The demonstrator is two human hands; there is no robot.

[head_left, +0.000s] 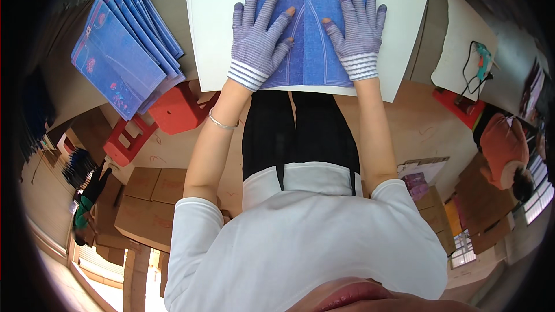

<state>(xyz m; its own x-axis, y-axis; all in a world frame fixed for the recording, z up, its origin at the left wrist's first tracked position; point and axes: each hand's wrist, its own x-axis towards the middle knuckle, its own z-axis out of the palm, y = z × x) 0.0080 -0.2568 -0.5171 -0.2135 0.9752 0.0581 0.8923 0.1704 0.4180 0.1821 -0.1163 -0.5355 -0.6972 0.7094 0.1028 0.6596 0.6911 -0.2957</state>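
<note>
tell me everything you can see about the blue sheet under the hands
The blue sheet is flat, denim-printed, with pale curved stitch lines and pink flower marks near its top. It lies on a white board on the table. The gloved left hand and right hand press flat on it, fingers spread.
</note>
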